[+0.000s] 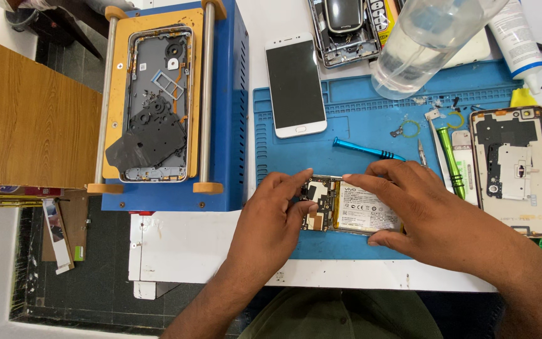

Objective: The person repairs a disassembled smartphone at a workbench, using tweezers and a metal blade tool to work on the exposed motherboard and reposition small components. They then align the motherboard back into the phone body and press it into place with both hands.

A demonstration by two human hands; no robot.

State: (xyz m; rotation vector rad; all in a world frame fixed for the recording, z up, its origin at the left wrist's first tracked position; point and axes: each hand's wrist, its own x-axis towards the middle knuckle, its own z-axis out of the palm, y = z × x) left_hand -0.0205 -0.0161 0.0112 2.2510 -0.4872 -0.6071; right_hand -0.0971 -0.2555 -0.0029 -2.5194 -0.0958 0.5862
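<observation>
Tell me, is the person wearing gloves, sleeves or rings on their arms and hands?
No gloves, and no rings or watch that I can see. The left hand and right hand are bare, and both forearms are bare too, with no sleeves in view. Only a dark green garment shows below.

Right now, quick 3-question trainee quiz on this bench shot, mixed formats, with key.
1. True or false: both hands rest on the opened phone lying on the blue mat.
2. Multiple choice: what lies just above the hands? A) a blue screwdriver B) a soldering iron C) a hammer
3. Fill in: the white phone with the dark screen lies face ____.

Key
1. True: the left hand holds its board end, the right hand covers its battery end.
2. A
3. up
</observation>
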